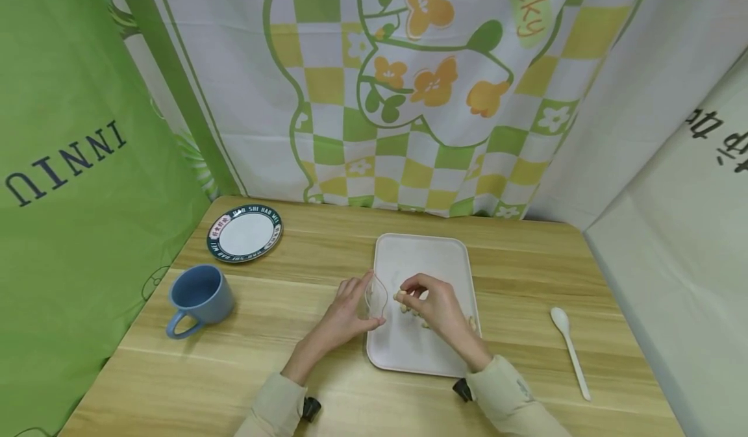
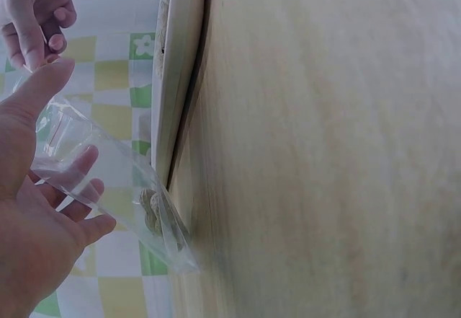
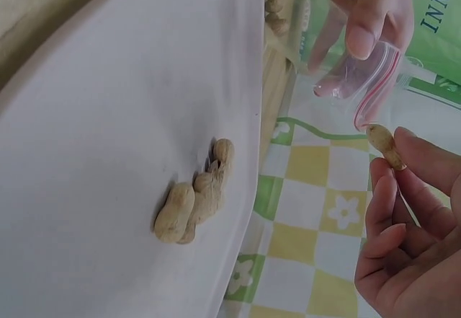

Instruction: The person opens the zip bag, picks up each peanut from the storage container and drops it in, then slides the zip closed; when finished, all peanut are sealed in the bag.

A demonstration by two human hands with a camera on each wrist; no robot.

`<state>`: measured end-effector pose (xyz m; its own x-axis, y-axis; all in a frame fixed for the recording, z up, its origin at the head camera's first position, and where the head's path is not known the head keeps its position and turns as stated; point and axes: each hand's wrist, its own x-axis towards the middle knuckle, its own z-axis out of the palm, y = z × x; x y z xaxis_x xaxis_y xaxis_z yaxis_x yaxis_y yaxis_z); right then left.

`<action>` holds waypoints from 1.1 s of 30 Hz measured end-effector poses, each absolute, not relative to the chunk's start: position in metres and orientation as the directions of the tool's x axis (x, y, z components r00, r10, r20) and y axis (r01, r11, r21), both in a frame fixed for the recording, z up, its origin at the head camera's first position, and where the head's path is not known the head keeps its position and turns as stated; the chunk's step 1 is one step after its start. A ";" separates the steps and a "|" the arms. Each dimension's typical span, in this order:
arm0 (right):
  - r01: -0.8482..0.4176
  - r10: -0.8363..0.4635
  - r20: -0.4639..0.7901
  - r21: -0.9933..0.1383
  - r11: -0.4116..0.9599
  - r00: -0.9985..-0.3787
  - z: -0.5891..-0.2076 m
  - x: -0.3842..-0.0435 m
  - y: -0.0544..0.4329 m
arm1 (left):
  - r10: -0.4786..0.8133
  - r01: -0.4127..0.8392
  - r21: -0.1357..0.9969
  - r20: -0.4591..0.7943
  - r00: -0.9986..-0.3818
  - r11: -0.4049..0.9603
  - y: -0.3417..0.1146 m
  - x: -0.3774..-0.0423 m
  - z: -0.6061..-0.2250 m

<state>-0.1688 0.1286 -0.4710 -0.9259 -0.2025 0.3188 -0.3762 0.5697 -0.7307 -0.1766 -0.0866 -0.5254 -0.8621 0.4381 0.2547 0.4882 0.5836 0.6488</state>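
Note:
My left hand (image 1: 341, 317) holds a clear zip bag (image 2: 112, 188) by its upper part, thumb on one side and fingers on the other. The bag's mouth, edged with a red zip line, gapes toward my right hand (image 1: 438, 304). A few unshelled peanuts (image 2: 151, 211) lie in the bag's lower end. Between the thumb and fingertips of my right hand is a single peanut (image 3: 385, 146), right by the bag's mouth. Below that hand, more peanuts (image 3: 176, 213) lie on a white tray (image 1: 421, 249), partly hidden by the hand in the head view.
To the left on the wooden table (image 1: 327, 229) stand a blue mug (image 1: 213, 300) and a plate with a dark lettered rim (image 1: 248, 234). A white spoon (image 1: 569, 349) lies right of the tray. Patterned curtains (image 1: 403, 158) enclose the far side and both flanks.

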 end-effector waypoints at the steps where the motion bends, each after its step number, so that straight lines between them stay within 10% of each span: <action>1: -0.372 -0.206 0.312 -0.736 0.565 -0.928 -0.471 -0.169 0.127 | 0.439 0.491 0.647 0.257 -0.861 0.583 -0.087 -0.177 -0.525; 33: -0.450 -0.280 0.353 -0.675 0.584 -0.893 -0.478 -0.165 0.110 | 0.452 0.485 0.649 0.235 -0.861 0.586 -0.081 -0.172 -0.520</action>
